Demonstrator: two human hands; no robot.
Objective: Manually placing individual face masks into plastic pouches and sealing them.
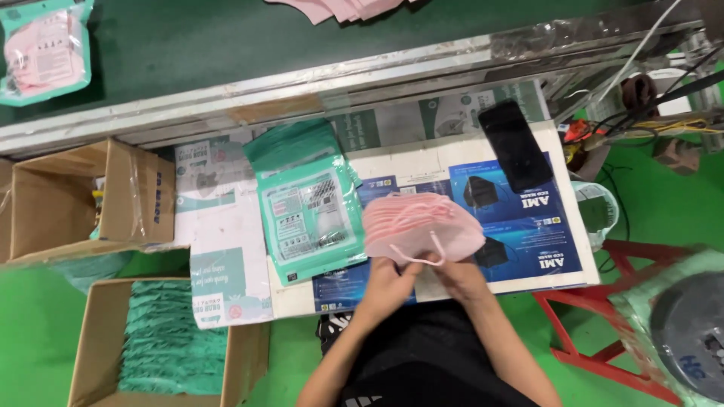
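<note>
A stack of pink face masks (pixel 419 223) with loose ear loops sits between my two hands above the table's near edge. My left hand (pixel 386 285) grips its lower left side. My right hand (pixel 458 276) holds its lower right side, fingers tucked under. Just left of the masks lies a pile of teal and white packaging pouches (pixel 305 207), the top one flat with a printed label facing up.
The table is covered with flattened printed cardboard (pixel 528 226). A black phone (pixel 514 146) lies at the far right. A green conveyor belt (pixel 226 38) runs behind, carrying a packed pouch (pixel 45 49). Open cardboard boxes (pixel 162 343) of teal pouches stand at left; a red stool (pixel 603 301) at right.
</note>
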